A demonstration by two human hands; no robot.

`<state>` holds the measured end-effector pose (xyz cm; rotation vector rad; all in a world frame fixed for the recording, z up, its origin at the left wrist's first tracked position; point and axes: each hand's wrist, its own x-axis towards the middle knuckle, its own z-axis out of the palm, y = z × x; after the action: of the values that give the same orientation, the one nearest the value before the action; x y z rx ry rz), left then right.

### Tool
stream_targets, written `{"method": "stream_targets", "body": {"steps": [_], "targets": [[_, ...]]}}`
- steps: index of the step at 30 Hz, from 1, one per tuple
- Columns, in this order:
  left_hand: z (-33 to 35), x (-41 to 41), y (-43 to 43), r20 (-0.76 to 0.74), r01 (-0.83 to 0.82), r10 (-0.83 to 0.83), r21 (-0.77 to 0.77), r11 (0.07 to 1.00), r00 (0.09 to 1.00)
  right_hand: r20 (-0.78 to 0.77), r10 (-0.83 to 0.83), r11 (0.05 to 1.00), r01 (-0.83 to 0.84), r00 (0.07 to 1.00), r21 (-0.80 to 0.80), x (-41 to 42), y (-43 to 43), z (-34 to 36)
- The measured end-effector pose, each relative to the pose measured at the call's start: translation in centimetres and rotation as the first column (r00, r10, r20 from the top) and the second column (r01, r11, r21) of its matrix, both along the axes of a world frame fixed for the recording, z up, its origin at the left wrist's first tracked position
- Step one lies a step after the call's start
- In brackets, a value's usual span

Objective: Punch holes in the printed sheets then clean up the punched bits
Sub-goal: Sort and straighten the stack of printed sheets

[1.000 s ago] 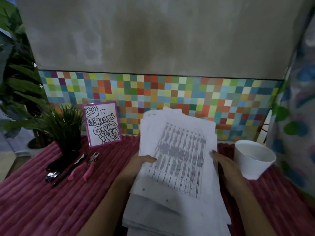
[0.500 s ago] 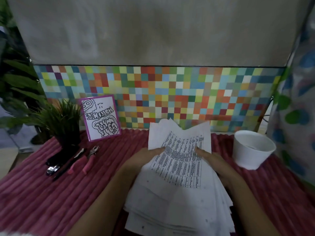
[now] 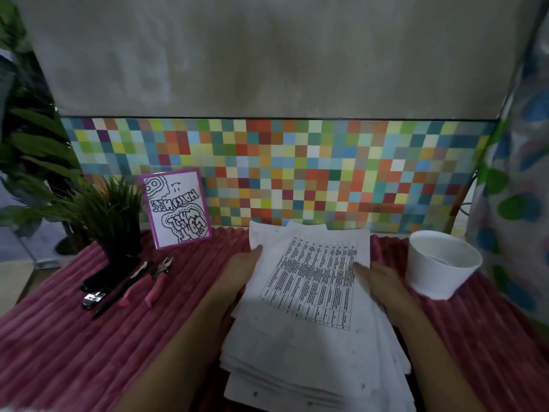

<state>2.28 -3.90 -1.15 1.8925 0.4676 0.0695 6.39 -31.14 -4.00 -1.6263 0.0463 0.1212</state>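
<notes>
A grey wall [image 3: 267, 55] rises at the back, with a band of many-coloured squares [image 3: 297, 173] along its foot. Below it lies a surface [image 3: 59, 337] covered in ribbed pink cloth.

At the centre is the stack of printed sheets [image 3: 303, 346], fanned slightly. Its long axis runs from the person toward the wall, leaning a little to the right at the far end. The top sheet carries a printed table whose rows follow that same line. Small punched holes [image 3: 255, 393] show along the near short edge.

The left hand [image 3: 242, 264] grips the stack's left edge with the thumb laid on top. The right hand [image 3: 381, 276] grips the right edge the same way. The fingers under the paper are hidden. Whether the stack rests on the cloth cannot be told.

A white cup [image 3: 439, 272] stands upright just right of the right hand. On the left lie pink-handled pliers [image 3: 148, 283] and a black tool [image 3: 101, 281]. Behind them are a small potted plant [image 3: 110, 209] and a purple-edged card [image 3: 176, 209] leaning on the wall.
</notes>
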Motion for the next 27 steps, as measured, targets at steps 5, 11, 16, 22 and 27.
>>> {"method": "stream_targets", "body": {"steps": [5, 11, 16, 22, 27], "targets": [[1.2, -2.1, -1.5, 0.274, 0.185, -0.166, -0.046, 0.982, 0.947, 0.178, 0.137, 0.986, -0.152, 0.974, 0.071, -2.7, 1.2, 3.1], [9.0, -5.8, -2.2, 0.727, 0.099, -0.094, 0.036, 0.994, 0.68, 0.54, -0.02, 0.968, -0.119, 0.842, 0.221, -5.1, 2.4, 11.5], [11.2, -7.8, -3.3, 0.869, -0.035, -0.072, 0.102, 0.994, 0.489, 0.674, -0.085, 0.977, -0.071, 0.734, 0.201, -7.6, 3.5, 14.3], [10.5, -9.1, -3.0, 0.867, -0.047, 0.031, -0.009, 0.999, 0.498, 0.646, -0.095, 0.981, -0.04, 0.757, 0.191, -8.7, 3.0, 13.6], [11.6, -9.7, -2.4, 0.873, 0.072, 0.076, -0.126, 0.989, 0.482, 0.599, -0.181, 0.937, -0.048, 0.78, 0.345, -8.7, 2.1, 15.6]]}}
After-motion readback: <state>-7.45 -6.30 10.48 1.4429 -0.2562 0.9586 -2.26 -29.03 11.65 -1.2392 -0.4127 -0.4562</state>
